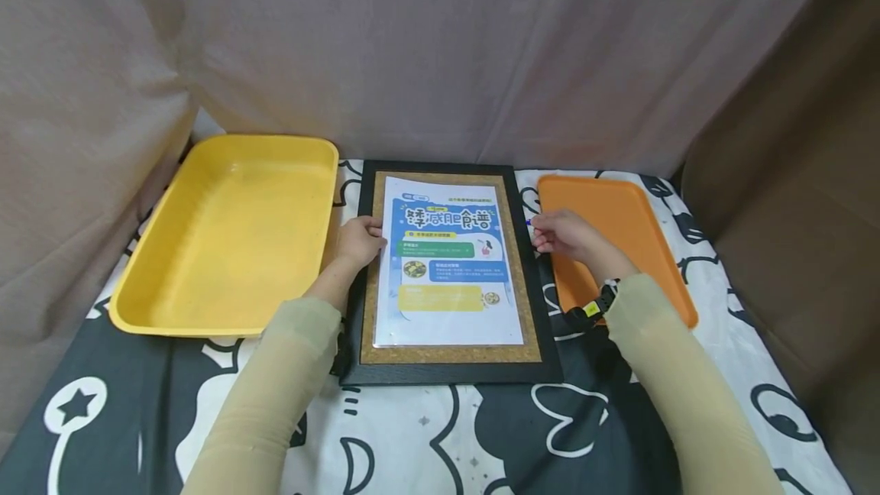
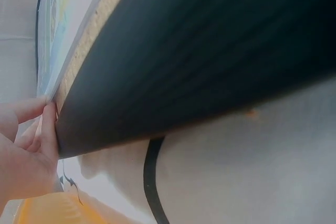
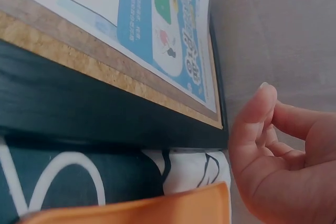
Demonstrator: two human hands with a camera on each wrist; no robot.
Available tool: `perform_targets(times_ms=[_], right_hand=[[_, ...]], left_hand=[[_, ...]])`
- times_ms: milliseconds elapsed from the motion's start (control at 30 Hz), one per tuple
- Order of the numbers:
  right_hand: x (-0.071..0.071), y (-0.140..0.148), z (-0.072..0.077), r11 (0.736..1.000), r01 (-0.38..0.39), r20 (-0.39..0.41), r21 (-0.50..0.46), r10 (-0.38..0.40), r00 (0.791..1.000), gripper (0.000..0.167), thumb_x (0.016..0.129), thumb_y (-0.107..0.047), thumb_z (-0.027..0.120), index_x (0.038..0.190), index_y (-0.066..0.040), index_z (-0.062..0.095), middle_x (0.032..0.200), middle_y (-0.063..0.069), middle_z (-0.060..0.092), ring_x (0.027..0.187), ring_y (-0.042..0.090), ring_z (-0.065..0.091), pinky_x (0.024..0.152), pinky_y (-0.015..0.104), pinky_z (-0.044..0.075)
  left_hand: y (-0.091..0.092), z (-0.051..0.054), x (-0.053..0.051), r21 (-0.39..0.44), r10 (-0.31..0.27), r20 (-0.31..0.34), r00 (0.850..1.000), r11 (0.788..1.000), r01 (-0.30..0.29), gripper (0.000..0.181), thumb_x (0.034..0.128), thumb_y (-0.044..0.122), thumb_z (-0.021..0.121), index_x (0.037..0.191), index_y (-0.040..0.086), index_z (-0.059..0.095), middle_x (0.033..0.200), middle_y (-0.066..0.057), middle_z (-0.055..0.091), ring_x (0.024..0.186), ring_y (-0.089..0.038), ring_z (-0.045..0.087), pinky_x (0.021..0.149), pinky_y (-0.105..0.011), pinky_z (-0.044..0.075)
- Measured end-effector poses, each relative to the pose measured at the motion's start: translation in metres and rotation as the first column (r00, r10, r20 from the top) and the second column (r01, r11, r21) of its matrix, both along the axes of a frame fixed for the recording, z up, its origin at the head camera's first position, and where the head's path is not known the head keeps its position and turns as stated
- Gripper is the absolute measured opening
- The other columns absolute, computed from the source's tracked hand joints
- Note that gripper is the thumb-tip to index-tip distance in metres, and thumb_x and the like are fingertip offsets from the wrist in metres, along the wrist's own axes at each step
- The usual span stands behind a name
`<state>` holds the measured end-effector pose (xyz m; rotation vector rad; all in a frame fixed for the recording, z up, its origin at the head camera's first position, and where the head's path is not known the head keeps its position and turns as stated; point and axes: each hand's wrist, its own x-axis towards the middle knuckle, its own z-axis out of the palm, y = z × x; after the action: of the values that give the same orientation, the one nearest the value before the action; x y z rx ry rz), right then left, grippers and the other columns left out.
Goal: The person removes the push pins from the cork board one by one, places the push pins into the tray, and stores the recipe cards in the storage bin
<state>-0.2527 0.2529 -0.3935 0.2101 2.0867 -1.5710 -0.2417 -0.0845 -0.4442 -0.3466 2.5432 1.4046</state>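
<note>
A printed sheet (image 1: 450, 319) with blue, green and yellow panels lies on a black-framed cork board (image 1: 450, 374). At the sheet's left edge, my left hand (image 1: 357, 241) pinches it between thumb and finger; the left wrist view shows the fingertips (image 2: 49, 116) meeting at that edge, above the cork. My right hand (image 1: 567, 235) is raised just beyond the board's right side. Its thumb and index finger pinch a small blue push pin (image 1: 528, 222), of which only a bit shows. In the right wrist view these curled fingers (image 3: 247, 135) hide the pin.
Left of the board stands a deep yellow tray (image 1: 227, 250). A flat orange tray (image 1: 619, 212) lies to the right, under my right forearm. The table carries a black-and-white patterned cloth (image 1: 412, 434), and grey curtains (image 1: 426, 52) hang behind.
</note>
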Motion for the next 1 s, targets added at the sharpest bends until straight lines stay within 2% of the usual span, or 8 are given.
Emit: perform_targets(times_ms=[67, 200, 467, 567, 700, 800, 900, 1000], right_hand=[[0.004, 0.003, 0.002, 1.0, -0.001, -0.001, -0.029, 0.001, 1.0, 0.019, 0.1, -0.015, 0.039, 0.095, -0.002, 0.053, 0.066, -0.004, 0.054, 0.059, 0.006, 0.052, 0.06, 0.015, 0.051], [0.009, 0.011, 0.005, 0.998, 0.012, 0.016, -0.059, -0.011, 1.0, 0.027, 0.1, -0.015, 0.041, 0.078, -0.013, 0.057, 0.064, -0.003, 0.055, 0.057, 0.007, 0.052, 0.059, 0.015, 0.051], [0.019, 0.02, 0.007, 0.994, 0.004, 0.037, -0.106, 0.0, 0.999, 0.035, 0.1, -0.013, 0.039, 0.072, -0.015, 0.06, 0.062, -0.004, 0.056, 0.056, 0.006, 0.053, 0.058, 0.016, 0.051], [0.021, 0.021, 0.007, 0.993, 0.009, 0.041, -0.115, -0.005, 0.999, 0.035, 0.1, -0.014, 0.039, 0.072, -0.015, 0.06, 0.063, -0.003, 0.056, 0.058, 0.006, 0.053, 0.059, 0.016, 0.051], [0.022, 0.023, 0.008, 0.993, 0.022, 0.041, -0.116, -0.017, 0.999, 0.033, 0.1, -0.014, 0.039, 0.075, -0.014, 0.06, 0.064, -0.003, 0.057, 0.058, 0.006, 0.053, 0.059, 0.016, 0.051], [0.023, 0.024, 0.008, 0.993, 0.031, 0.039, -0.118, -0.027, 0.999, 0.031, 0.1, -0.015, 0.04, 0.077, -0.012, 0.06, 0.064, -0.003, 0.057, 0.058, 0.007, 0.054, 0.059, 0.016, 0.052], [0.024, 0.024, 0.008, 0.992, 0.032, 0.037, -0.122, -0.028, 0.999, 0.03, 0.1, -0.015, 0.041, 0.078, -0.012, 0.06, 0.064, -0.003, 0.057, 0.058, 0.007, 0.054, 0.059, 0.016, 0.051], [0.024, 0.024, 0.009, 0.991, 0.034, 0.03, -0.126, -0.03, 0.999, 0.03, 0.1, -0.014, 0.041, 0.077, -0.014, 0.061, 0.065, -0.004, 0.057, 0.058, 0.007, 0.054, 0.059, 0.016, 0.051]], left_hand=[[0.0, 0.0, 0.0, -0.016, -0.001, -0.009, 1.0, 1.0, 0.001, 0.035, 0.0897, 0.006, 0.058, 0.124, 0.003, 0.055, 0.108, -0.012, 0.063, 0.093, -0.022, 0.06, 0.081, -0.031, 0.054], [0.001, 0.001, 0.001, -0.025, 0.004, -0.008, 1.0, 1.0, -0.004, 0.035, 0.0896, 0.006, 0.059, 0.124, 0.003, 0.055, 0.108, -0.012, 0.063, 0.093, -0.022, 0.061, 0.081, -0.031, 0.055], [0.001, 0.006, 0.0, -0.004, -0.001, 0.048, 0.999, 1.0, 0.001, 0.03, 0.0919, 0.01, 0.056, 0.121, 0.003, 0.053, 0.107, -0.013, 0.062, 0.093, -0.023, 0.06, 0.081, -0.031, 0.054], [-0.001, 0.008, 0.0, 0.036, -0.049, 0.062, 0.997, 0.998, 0.047, 0.025, 0.0952, 0.012, 0.05, 0.119, 0.003, 0.049, 0.107, -0.014, 0.057, 0.091, -0.023, 0.058, 0.076, -0.031, 0.054], [0.002, 0.01, 0.003, 0.085, -0.103, 0.051, 0.993, 0.991, 0.099, 0.025, 0.1001, 0.016, 0.037, 0.123, 0.006, 0.039, 0.124, -0.016, 0.049, 0.095, -0.024, 0.054, 0.068, -0.028, 0.051], [0.008, 0.009, 0.007, 0.081, -0.078, 0.005, 0.997, 0.994, 0.077, 0.027, 0.101, 0.014, 0.03, 0.127, 0.007, 0.035, 0.135, -0.017, 0.045, 0.105, -0.028, 0.053, 0.076, -0.033, 0.05], [0.012, 0.009, 0.01, 0.065, -0.025, -0.048, 0.999, 0.997, 0.028, 0.03, 0.1014, 0.013, 0.027, 0.13, 0.006, 0.034, 0.131, -0.02, 0.048, 0.112, -0.03, 0.053, 0.091, -0.039, 0.048], [0.014, 0.011, 0.013, 0.063, 0.011, -0.09, 0.996, 0.998, -0.005, 0.032, 0.102, 0.014, 0.025, 0.133, 0.008, 0.033, 0.124, -0.021, 0.053, 0.11, -0.032, 0.057, 0.092, -0.041, 0.048]])
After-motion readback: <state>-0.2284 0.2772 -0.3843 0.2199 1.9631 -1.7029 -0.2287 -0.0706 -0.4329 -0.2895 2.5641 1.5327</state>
